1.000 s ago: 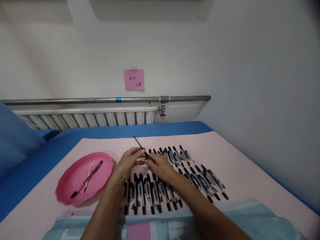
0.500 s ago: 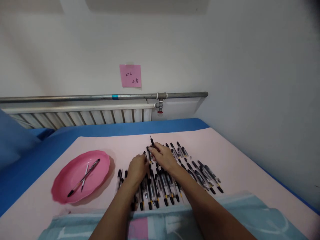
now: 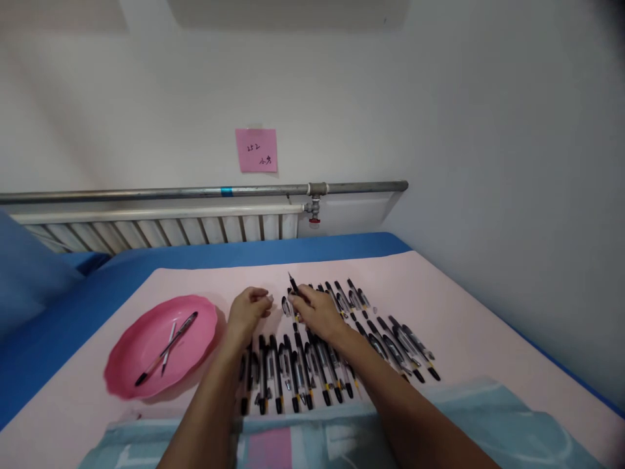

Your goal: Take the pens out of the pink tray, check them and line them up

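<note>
My right hand (image 3: 318, 314) is closed around a black pen (image 3: 293, 283), whose thin tip points up and away from me above the fingers. To its left, my left hand (image 3: 249, 315) hovers over the pink sheet, fingers curled in and fingertips close together. A tiny pale spot shows at those fingertips; what it is, I cannot make out. Under and around my right hand lie rows of clear-barrelled pens with black ends (image 3: 278, 376), with loose black caps among them. Another group of pens (image 3: 398, 345) lies to the right of my right forearm.
A pink scalloped dish (image 3: 205, 335) at the left holds a pen (image 3: 168, 345) and a thin white refill (image 3: 168, 352). Pale blue cloth (image 3: 463, 417) covers the near edge. Behind the table are a radiator (image 3: 161, 231) and a metal pipe (image 3: 195, 193); a wall stands at the right.
My left hand has moved left, away from my right hand and the pens. My right hand still holds the black pen, now slightly lower and farther left.
</note>
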Action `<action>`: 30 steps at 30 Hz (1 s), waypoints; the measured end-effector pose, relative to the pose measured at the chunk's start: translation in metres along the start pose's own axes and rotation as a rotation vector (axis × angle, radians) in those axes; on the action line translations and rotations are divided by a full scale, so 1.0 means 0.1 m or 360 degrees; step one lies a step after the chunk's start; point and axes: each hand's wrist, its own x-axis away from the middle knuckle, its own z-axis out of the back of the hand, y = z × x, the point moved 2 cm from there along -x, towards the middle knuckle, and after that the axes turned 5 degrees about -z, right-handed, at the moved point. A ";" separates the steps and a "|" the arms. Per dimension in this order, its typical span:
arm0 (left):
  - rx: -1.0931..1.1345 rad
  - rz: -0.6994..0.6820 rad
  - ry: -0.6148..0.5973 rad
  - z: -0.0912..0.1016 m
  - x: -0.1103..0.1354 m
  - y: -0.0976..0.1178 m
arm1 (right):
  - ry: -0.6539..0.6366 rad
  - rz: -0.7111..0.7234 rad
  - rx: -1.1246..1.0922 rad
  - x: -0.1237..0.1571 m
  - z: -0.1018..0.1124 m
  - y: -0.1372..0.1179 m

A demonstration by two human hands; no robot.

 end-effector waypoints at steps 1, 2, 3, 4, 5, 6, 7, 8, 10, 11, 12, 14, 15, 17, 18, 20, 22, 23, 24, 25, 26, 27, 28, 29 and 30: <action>0.0142 0.0042 0.0009 0.06 -0.02 0.03 | -0.0033 0.0018 0.0017 0.01 -0.03 -0.01; 0.0279 0.0081 0.0011 0.11 -0.03 0.06 | -0.0077 0.0042 0.0040 0.02 -0.06 -0.01; 0.0404 0.0115 0.0007 0.15 -0.03 0.10 | -0.0123 0.0072 0.0064 0.04 -0.10 -0.02; 0.0508 0.0142 -0.0003 0.18 -0.03 0.13 | -0.0166 0.0107 0.0086 0.05 -0.13 -0.03; 0.0586 0.0161 -0.0012 0.20 -0.02 0.15 | -0.0198 0.0144 0.0104 0.06 -0.16 -0.03; 0.0661 0.0183 -0.0028 0.20 -0.01 0.17 | -0.0219 0.0177 0.0121 0.08 -0.19 -0.04; 0.0747 0.0215 -0.0051 0.20 -0.01 0.17 | -0.0231 0.0206 0.0136 0.09 -0.21 -0.04; 0.0847 0.0255 -0.0078 0.18 0.00 0.18 | -0.0237 0.0229 0.0150 0.09 -0.22 -0.05; 0.1052 0.0346 -0.0128 0.15 0.01 0.17 | -0.0239 0.0245 0.0176 0.10 -0.24 -0.04; 0.1136 0.0388 -0.0146 0.13 0.01 0.16 | -0.0237 0.0240 0.0190 0.10 -0.25 -0.04; 0.1188 0.0417 -0.0160 0.11 0.02 0.16 | -0.0234 0.0233 0.0203 0.10 -0.25 -0.03; 0.1198 0.0434 -0.0180 0.09 0.02 0.16 | -0.0227 0.0224 0.0214 0.10 -0.26 -0.02; 0.1186 0.0435 -0.0192 0.08 0.03 0.16 | -0.0224 0.0226 0.0212 0.09 -0.26 -0.01; 0.1153 0.0425 -0.0207 0.07 0.04 0.17 | -0.0222 0.0231 0.0199 0.09 -0.26 -0.01; 0.1135 0.0413 -0.0208 0.07 0.05 0.17 | -0.0221 0.0231 0.0192 0.09 -0.25 -0.01; 0.1099 0.0389 -0.0210 0.05 0.06 0.17 | -0.0221 0.0226 0.0185 0.09 -0.25 -0.02; 0.1054 0.0362 -0.0210 0.04 0.06 0.17 | -0.0225 0.0212 0.0177 0.09 -0.25 -0.02; 0.1033 0.0350 -0.0207 0.03 0.06 0.16 | -0.0228 0.0202 0.0166 0.09 -0.24 -0.02; 0.1015 0.0340 -0.0202 0.02 0.06 0.15 | -0.0231 0.0190 0.0149 0.09 -0.25 -0.02; 0.1003 0.0333 -0.0195 0.02 0.06 0.14 | -0.0234 0.0178 0.0125 0.09 -0.25 -0.02; 0.0995 0.0330 -0.0187 0.01 0.06 0.13 | -0.0233 0.0164 0.0093 0.09 -0.25 -0.02; 0.0991 0.0329 -0.0180 0.00 0.06 0.12 | -0.0232 0.0147 0.0057 0.09 -0.26 -0.01; 0.0991 0.0331 -0.0173 -0.01 0.05 0.10 | -0.0240 0.0125 0.0019 0.09 -0.27 -0.02; 0.0992 0.0334 -0.0167 -0.01 0.05 0.09 | -0.0258 0.0088 -0.0023 0.09 -0.28 -0.02; 0.0991 0.0336 -0.0163 -0.01 0.04 0.08 | -0.0291 0.0036 -0.0072 0.10 -0.29 -0.03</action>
